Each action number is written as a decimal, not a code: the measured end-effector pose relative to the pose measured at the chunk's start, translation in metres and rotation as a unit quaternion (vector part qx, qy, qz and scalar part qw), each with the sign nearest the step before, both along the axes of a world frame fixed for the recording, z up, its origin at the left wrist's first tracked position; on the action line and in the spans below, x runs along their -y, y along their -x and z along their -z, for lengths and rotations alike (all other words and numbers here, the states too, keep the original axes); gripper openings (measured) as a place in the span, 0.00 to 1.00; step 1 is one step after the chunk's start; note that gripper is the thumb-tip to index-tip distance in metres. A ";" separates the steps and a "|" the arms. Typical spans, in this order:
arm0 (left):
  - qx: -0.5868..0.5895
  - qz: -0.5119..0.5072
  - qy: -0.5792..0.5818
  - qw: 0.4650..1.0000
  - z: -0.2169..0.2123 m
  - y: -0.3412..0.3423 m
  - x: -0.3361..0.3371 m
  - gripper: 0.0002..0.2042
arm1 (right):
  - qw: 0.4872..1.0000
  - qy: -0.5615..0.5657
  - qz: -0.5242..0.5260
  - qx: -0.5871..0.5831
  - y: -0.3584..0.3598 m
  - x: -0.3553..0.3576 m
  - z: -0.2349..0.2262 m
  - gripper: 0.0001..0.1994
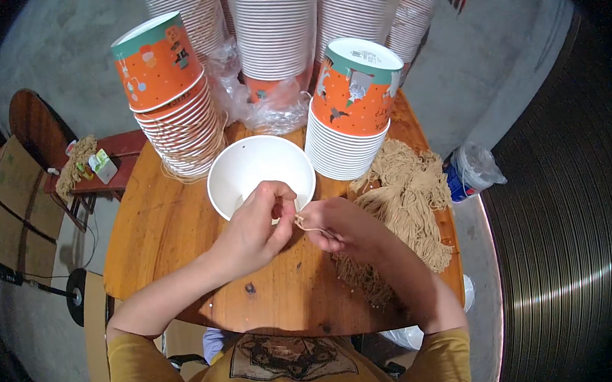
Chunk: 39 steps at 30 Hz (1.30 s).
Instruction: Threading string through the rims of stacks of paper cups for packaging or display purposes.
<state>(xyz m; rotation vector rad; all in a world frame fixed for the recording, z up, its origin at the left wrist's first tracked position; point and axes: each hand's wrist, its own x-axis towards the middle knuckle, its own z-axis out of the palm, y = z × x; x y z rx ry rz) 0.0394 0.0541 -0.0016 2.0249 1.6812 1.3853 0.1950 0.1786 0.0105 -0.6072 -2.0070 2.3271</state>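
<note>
A white paper bucket stands with its mouth up in the middle of the wooden table, with a small hole near its far rim. Over its near rim, my left hand pinches a thin tan cord. My right hand is closed on the same cord just beside it, and a short loop shows between the fingers. The cord's ends are hidden by my hands. To the right, partly under my right forearm, lies a big heap of tan cords.
Upside-down orange and green paper buckets are stacked at the left, with cords hanging on them, and at the right. Taller plastic-wrapped stacks rise behind. A red bench is far left; a blue pail stands right of the table.
</note>
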 end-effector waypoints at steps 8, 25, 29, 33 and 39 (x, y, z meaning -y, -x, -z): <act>0.065 -0.007 0.037 0.997 -0.003 0.002 -0.003 0.13 | 0.950 -0.207 0.176 -0.150 -0.003 0.020 0.031 0.11; 0.082 -0.006 0.239 0.968 -0.028 0.007 -0.003 0.10 | 0.880 -0.340 0.278 -0.182 0.008 0.028 0.046 0.02; 0.017 -0.040 0.200 0.979 -0.022 0.013 -0.002 0.06 | 0.882 -0.337 0.276 -0.179 0.007 0.031 0.043 0.03; -0.060 -0.049 0.142 0.987 -0.017 0.019 -0.001 0.04 | 0.865 -0.375 0.279 -0.183 0.008 0.033 0.041 0.03; -0.013 -0.073 0.125 0.989 -0.013 0.023 0.004 0.04 | 0.860 -0.375 0.269 -0.217 0.010 0.034 0.045 0.05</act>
